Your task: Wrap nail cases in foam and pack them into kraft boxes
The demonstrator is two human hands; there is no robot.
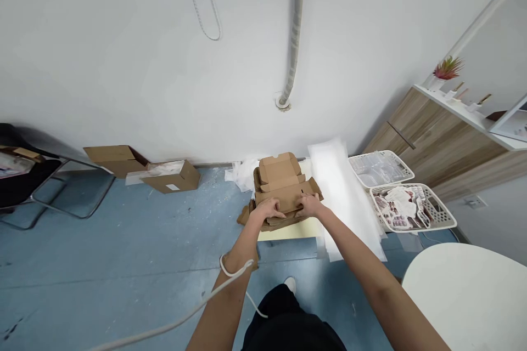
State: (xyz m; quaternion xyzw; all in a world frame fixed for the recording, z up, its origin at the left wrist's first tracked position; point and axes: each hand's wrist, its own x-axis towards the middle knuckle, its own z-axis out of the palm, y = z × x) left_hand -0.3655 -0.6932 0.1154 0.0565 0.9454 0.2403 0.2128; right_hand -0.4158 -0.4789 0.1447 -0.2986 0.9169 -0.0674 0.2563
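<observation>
A stack of flattened brown cardboard boxes (pixel 280 167) lies on a pale yellow surface (pixel 288 232) by the wall. My left hand (pixel 269 209) grips the near left part of the stack, thumb pointing inward. On the near right side, my right hand (pixel 308 205) grips the same stack, its fingers bent over the cardboard. The undersides of both hands' grip are hidden, so I cannot tell how many sheets they hold. White translucent sheets (pixel 340 192) lie just right of the stack.
Two white plastic baskets (pixel 442 224) with packets stand to the right, beside a wooden cabinet (pixel 448 131). A white round table (pixel 469 296) is at the lower right. Open cardboard cartons (pixel 177 180) and a black chair (pixel 45 173) stand left. A white cable (pixel 177 322) crosses my left arm.
</observation>
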